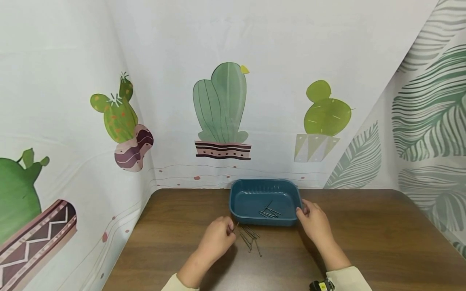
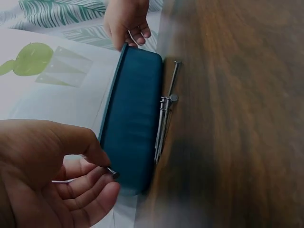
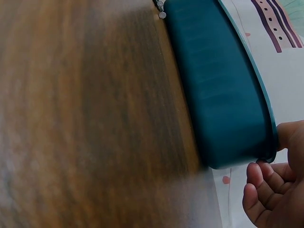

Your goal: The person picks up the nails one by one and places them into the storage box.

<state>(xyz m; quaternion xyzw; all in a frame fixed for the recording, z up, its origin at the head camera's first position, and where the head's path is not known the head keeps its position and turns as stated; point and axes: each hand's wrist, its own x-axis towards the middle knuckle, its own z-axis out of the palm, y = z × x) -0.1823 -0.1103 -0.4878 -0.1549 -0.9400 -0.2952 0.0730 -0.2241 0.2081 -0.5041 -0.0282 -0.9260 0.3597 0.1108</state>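
Note:
My left hand pinches a nail between thumb and fingertips, just off the near left corner of a blue plastic tray. Most of that nail is hidden by the fingers. At the tray's right end, my right hand grips the rim, thumb over the edge and fingers curled against the outside, as the right wrist view also shows. Several nails lie inside the tray on its floor. In front of it, right of my left hand, a loose pile of nails lies on the table.
The tray stands at the back of a brown wooden table, close to a white cloth backdrop printed with cacti and leaves. A dark strap with a yellow-marked device sits at my right sleeve.

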